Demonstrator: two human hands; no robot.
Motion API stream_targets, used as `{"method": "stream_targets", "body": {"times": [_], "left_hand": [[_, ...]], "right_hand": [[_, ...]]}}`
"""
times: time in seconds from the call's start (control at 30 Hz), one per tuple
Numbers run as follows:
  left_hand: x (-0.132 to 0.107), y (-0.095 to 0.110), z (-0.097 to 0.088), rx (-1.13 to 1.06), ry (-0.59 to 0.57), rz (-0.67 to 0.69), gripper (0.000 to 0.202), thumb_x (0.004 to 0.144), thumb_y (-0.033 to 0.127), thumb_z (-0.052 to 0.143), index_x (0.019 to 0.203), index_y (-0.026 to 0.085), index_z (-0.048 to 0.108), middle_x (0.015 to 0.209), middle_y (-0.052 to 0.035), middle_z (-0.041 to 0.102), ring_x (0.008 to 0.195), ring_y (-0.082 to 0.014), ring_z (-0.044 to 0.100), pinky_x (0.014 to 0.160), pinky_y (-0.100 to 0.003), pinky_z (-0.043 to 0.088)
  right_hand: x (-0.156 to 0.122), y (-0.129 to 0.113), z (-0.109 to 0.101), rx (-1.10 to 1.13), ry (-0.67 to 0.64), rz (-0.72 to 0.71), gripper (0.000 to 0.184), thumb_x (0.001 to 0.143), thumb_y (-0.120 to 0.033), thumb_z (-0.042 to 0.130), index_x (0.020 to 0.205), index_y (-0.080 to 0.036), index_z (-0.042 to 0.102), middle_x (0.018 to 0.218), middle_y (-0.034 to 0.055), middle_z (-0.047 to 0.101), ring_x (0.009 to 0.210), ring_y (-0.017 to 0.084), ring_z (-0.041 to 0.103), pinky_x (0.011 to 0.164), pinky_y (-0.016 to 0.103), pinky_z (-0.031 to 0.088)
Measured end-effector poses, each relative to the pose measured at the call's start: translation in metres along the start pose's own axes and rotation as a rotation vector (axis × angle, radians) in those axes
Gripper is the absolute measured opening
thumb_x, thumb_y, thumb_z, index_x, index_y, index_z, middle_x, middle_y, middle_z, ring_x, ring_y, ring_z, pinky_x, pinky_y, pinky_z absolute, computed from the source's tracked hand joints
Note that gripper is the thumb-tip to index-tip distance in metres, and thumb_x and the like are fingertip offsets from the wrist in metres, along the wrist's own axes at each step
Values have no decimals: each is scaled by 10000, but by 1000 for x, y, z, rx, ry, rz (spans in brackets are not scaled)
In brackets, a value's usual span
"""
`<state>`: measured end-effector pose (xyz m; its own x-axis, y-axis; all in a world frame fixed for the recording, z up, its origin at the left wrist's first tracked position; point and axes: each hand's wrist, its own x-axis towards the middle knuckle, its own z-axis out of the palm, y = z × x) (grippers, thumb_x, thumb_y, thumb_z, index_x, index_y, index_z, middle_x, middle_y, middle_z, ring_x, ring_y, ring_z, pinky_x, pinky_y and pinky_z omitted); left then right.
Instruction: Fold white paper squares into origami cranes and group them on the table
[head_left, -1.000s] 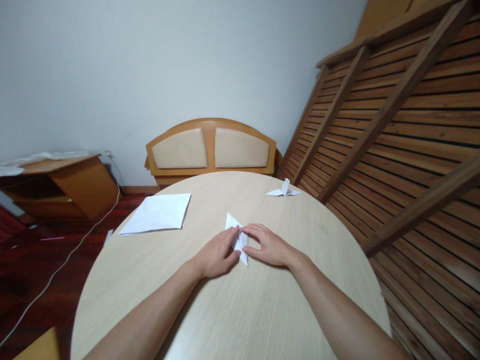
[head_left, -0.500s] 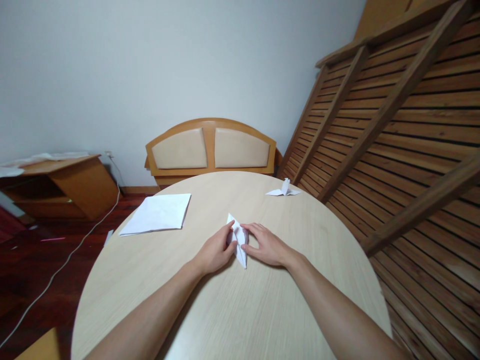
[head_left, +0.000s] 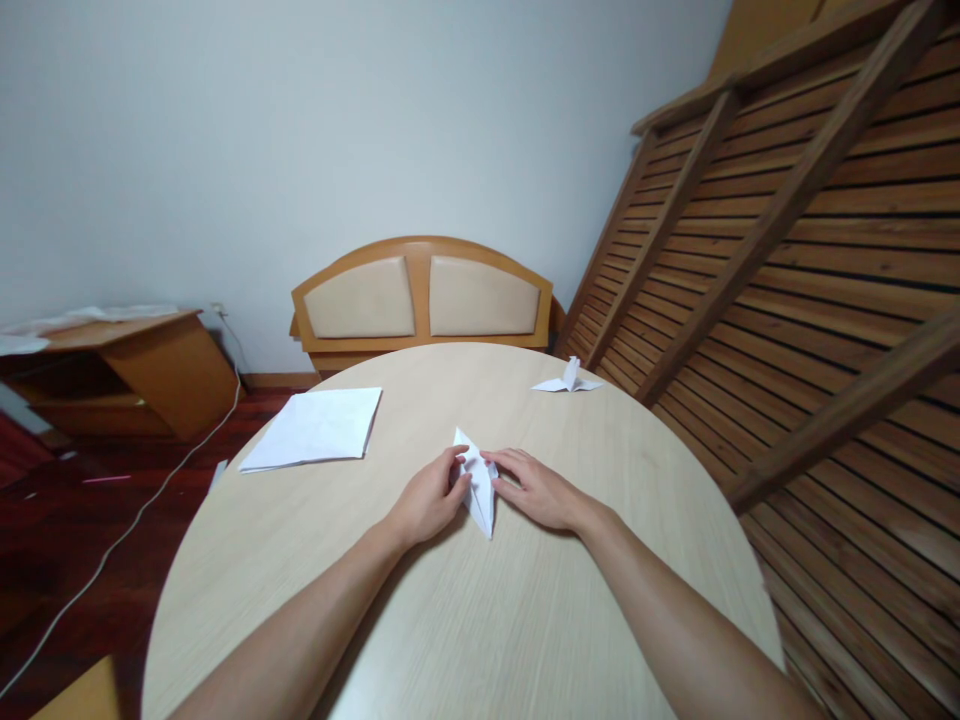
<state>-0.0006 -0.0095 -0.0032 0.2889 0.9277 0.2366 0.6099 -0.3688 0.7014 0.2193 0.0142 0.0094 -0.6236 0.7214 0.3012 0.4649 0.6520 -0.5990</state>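
Observation:
A small white folded paper piece [head_left: 478, 487], long and pointed at both ends, lies near the middle of the round light-wood table [head_left: 465, 620]. My left hand [head_left: 427, 500] pinches its left flap with thumb and fingers. My right hand [head_left: 534, 490] rests on its right side, fingers stretched out and pressing the paper to the table. The middle of the paper shows between the two hands; its edges under the fingers are hidden.
A stack of white sheets [head_left: 315, 428] lies at the table's far left. A finished white paper crane [head_left: 567, 380] stands at the far right edge. Beyond are a padded wooden headboard [head_left: 421, 295], a slatted wooden frame [head_left: 787, 260] leaning on the right, and a low cabinet [head_left: 120, 370].
My left hand has lifted from lying over the paper to pinching its left flap, uncovering more of the paper. The right hand has barely shifted.

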Motion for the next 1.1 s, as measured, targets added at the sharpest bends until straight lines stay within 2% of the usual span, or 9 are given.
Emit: {"method": "stream_targets", "body": {"times": [0.23,0.33,0.43,0.63,0.87,1.1], "left_hand": [[1,3,-2,-7,7,13,282,953,319,457,1162,170,574,978,-72,676,822,-196,614,753,-312,467],[1,3,-2,11,13,18,223,933,311,478,1047,172,610,902,-57,669,760,-190,595,716,-312,464],[0,1,-4,-12,0,64,211,916,303,503,1047,179,612,940,-65,675,800,-195,608,756,-320,479],[-3,-2,-13,-47,-79,141,279,936,321,488,1145,183,611,1034,-77,686,891,-207,624,840,-338,484],[-4,2,-18,-35,-132,170,294,938,336,499,1162,184,613,1063,-80,694,934,-215,632,888,-340,478],[-3,3,-19,25,-54,126,304,939,401,497,1092,185,647,1016,-81,710,899,-222,639,845,-340,484]], "right_hand": [[0,5,1,26,12,34,432,866,-119,536,1280,-217,610,1260,86,643,1181,227,566,1057,405,413],[1,6,1,30,26,28,386,817,-80,556,1166,-205,662,1175,75,677,1104,221,602,1004,380,447],[1,4,0,43,13,5,316,826,-55,532,1038,-213,704,1085,59,699,1037,211,625,968,372,463],[1,3,-3,70,7,13,210,910,-146,535,978,-222,718,1119,62,701,1073,215,628,996,387,453],[0,7,-2,62,32,88,225,980,-237,480,1051,-218,692,1059,58,710,1006,202,639,925,350,466],[0,4,-5,58,52,158,262,1009,-309,439,1047,-208,678,1004,63,709,929,202,641,858,336,466]]}}
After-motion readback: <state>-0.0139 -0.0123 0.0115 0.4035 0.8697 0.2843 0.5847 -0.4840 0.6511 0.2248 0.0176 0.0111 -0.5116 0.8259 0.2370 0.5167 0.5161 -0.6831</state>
